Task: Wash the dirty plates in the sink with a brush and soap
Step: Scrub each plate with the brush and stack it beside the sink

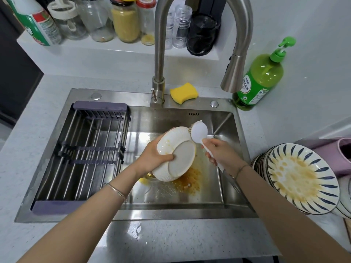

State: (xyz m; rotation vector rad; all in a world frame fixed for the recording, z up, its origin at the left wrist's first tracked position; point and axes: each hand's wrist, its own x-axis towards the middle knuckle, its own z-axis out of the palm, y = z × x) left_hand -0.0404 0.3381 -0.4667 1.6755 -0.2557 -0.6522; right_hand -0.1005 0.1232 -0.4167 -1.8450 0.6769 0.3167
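Over the steel sink [233,149], my left hand [152,156] grips a white ribbed bowl [176,154], tilted so its base faces me. My right hand [218,152] holds a white dish brush [199,131] by its handle, with the bristled head pressed against the bowl's upper right rim. Orange-brown residue [190,181] lies on the sink floor under the bowl. A stack of dirty blue-striped plates [300,179] leans on the counter to the right. A green soap bottle [260,78] stands at the sink's back right corner.
A purple-ended drying rack [85,152] spans the sink's left half. The tall steel faucet [235,73] arches over the basin, no water visible. A yellow sponge [183,93] rests beside the faucet base. Jars and bottles [125,21] line the back ledge. A pink container [341,156] stands far right.
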